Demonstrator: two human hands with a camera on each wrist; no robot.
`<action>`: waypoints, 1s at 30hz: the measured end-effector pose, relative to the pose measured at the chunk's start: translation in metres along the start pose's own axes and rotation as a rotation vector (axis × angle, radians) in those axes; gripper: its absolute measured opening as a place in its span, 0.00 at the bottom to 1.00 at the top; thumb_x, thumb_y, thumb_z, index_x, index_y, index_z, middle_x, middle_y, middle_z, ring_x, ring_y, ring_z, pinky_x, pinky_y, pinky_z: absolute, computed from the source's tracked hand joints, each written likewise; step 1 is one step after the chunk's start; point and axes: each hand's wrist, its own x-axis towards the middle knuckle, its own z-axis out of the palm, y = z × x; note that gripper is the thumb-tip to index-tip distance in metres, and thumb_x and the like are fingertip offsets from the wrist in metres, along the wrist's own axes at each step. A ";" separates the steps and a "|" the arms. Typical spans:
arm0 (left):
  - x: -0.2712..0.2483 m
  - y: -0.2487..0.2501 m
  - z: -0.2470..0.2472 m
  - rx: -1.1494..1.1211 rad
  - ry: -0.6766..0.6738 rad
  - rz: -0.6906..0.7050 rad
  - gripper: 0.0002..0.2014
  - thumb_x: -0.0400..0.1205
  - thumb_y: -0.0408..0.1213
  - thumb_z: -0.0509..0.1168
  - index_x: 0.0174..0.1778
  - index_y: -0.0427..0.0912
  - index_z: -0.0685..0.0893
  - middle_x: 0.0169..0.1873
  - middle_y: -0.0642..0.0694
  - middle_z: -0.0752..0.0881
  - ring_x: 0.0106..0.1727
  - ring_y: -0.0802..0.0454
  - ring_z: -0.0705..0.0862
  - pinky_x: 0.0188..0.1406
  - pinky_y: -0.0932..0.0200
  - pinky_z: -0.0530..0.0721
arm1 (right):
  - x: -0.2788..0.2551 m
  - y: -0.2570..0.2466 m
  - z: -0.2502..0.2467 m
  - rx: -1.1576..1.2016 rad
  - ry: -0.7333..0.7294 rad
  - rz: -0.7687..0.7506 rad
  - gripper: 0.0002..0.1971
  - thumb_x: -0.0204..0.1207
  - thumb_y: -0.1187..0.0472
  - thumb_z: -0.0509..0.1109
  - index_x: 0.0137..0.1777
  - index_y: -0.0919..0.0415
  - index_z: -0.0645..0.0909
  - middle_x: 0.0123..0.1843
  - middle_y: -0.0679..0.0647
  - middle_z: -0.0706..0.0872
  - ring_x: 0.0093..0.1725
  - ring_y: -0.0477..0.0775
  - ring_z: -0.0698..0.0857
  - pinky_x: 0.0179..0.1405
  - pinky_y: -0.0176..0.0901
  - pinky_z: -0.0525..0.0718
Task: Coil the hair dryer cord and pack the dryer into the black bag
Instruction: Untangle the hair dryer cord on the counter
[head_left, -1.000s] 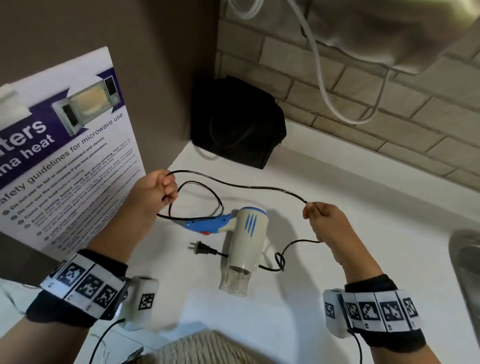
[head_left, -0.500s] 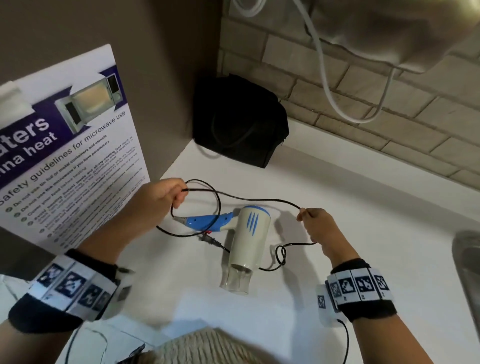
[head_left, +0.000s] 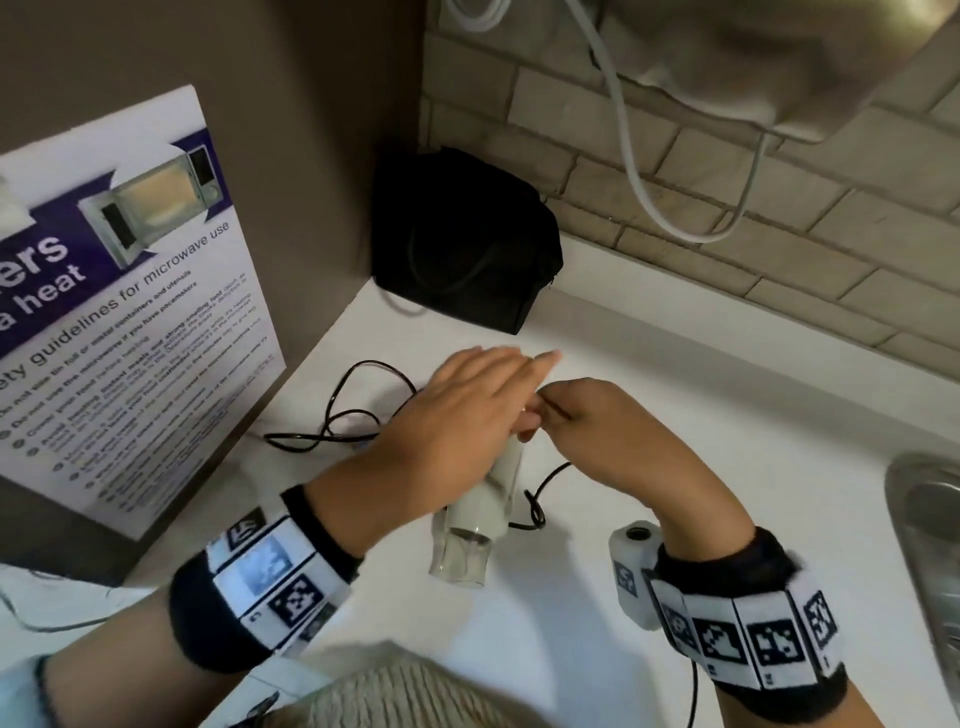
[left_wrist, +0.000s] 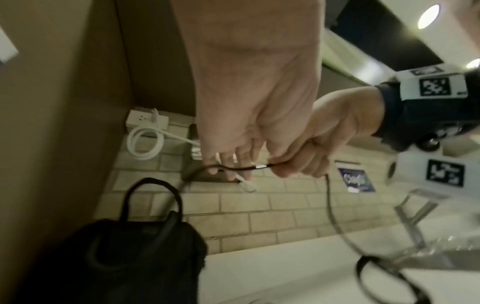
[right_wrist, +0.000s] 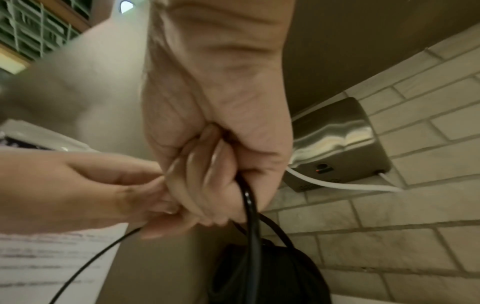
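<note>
The white hair dryer (head_left: 491, 493) lies on the white counter (head_left: 675, 415), its clear nozzle (head_left: 460, 558) pointing toward me and its blue handle hidden under my left hand (head_left: 467, 410). That hand reaches over the dryer with fingers stretched out and holds the black cord (left_wrist: 233, 168) between thumb and fingers (right_wrist: 145, 224). My right hand (head_left: 576, 415) is curled tight around the same cord (right_wrist: 249, 205), touching the left hand's fingertips. Loose cord loops (head_left: 353, 415) trail left on the counter. The black bag (head_left: 462, 244) stands in the back corner.
A microwave safety poster (head_left: 119, 312) leans against the left wall. A steel sink (head_left: 930, 525) is at the right edge. A steel hand dryer (right_wrist: 335, 139) with a white cable (head_left: 623, 156) hangs on the brick wall above the counter.
Both hands have come together above the dryer; the stretched length of cord between them has collapsed. The left hand swung right over the handle, and loops now lie to its left.
</note>
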 end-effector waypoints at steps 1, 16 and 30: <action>0.005 0.006 -0.002 -0.028 -0.027 -0.012 0.30 0.76 0.25 0.61 0.76 0.43 0.67 0.58 0.47 0.84 0.65 0.48 0.78 0.70 0.55 0.69 | -0.001 -0.002 0.000 0.012 -0.001 -0.025 0.16 0.84 0.60 0.54 0.43 0.59 0.83 0.36 0.51 0.83 0.31 0.48 0.76 0.29 0.38 0.71; 0.011 -0.004 -0.058 -0.767 0.114 -0.396 0.16 0.85 0.27 0.52 0.35 0.42 0.78 0.28 0.51 0.77 0.29 0.63 0.72 0.36 0.63 0.74 | 0.000 0.067 0.066 0.418 -0.217 -0.173 0.05 0.78 0.53 0.71 0.50 0.51 0.82 0.49 0.41 0.86 0.54 0.41 0.83 0.60 0.36 0.76; -0.023 -0.055 -0.044 -0.680 0.270 -0.470 0.15 0.87 0.34 0.53 0.44 0.43 0.85 0.27 0.47 0.76 0.30 0.62 0.73 0.31 0.78 0.71 | -0.013 0.059 -0.012 0.694 0.191 -0.069 0.21 0.76 0.41 0.61 0.48 0.57 0.86 0.27 0.46 0.61 0.27 0.48 0.59 0.30 0.42 0.60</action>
